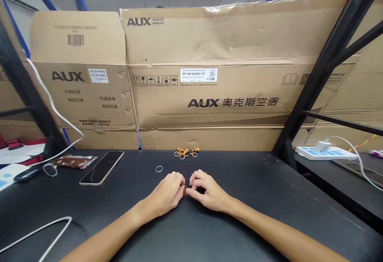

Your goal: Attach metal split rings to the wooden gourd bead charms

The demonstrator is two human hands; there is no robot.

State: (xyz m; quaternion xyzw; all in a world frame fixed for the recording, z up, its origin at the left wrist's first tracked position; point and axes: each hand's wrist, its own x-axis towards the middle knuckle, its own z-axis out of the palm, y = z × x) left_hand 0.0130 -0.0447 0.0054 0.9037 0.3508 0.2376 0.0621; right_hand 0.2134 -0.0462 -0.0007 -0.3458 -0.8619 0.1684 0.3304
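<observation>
My left hand [168, 192] and my right hand [210, 192] meet over the dark table, fingertips nearly touching. Between them shows a small amber-coloured piece [185, 191], pinched by the fingers of both hands. Most of it is covered, so its exact kind cannot be made out. A bit of amber also peeks out behind the right hand's fingers. Up and to the left of my hands lies a loose metal split ring [159, 169]. Farther back, several amber-coloured trinkets with metal rings [183, 152] lie in a little cluster near the cardboard.
A phone [102, 168] and a brown wrapped packet [74, 161] lie on the left, near dark-framed glasses or a similar item. White cables [44, 230] cross the left side. Cardboard panels [206, 114] wall off the back; a power strip [324, 153] lies beyond the right-hand black post [317, 78].
</observation>
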